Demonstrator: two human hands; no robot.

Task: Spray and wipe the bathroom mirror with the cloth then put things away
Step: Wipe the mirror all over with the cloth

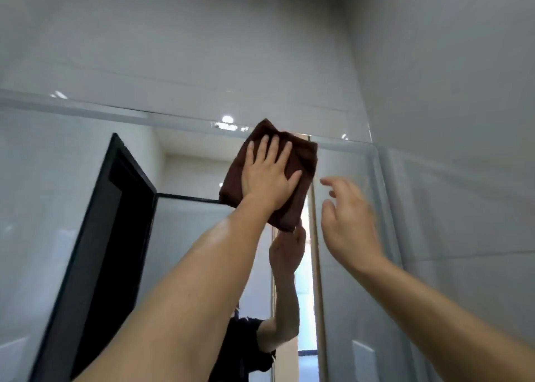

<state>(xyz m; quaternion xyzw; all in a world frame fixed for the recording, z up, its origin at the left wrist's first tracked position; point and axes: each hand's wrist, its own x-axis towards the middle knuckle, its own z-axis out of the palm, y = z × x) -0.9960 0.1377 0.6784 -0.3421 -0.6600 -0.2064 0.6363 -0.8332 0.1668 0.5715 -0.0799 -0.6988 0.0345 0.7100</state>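
A dark brown, plain folded terry cloth [292, 161] is seen pressed near the top edge of the clear, silver-edged rectangular glass mirror [72, 208]. The glossy rectangular wall tiles [202, 48] above the mirror are coloured pale grey-white, with thin lighter grout lines. A black-framed door [115, 222] is reflected toward the mirror's left edge, and a black short-sleeved garment [243, 341] is reflected near its bottom edge. No pattern is shown on any of them.

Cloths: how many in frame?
1. A brown cloth near the mirror's top edge, pressed flat under the left hand. The right hand holds nothing. Its own reflection is hidden behind it.
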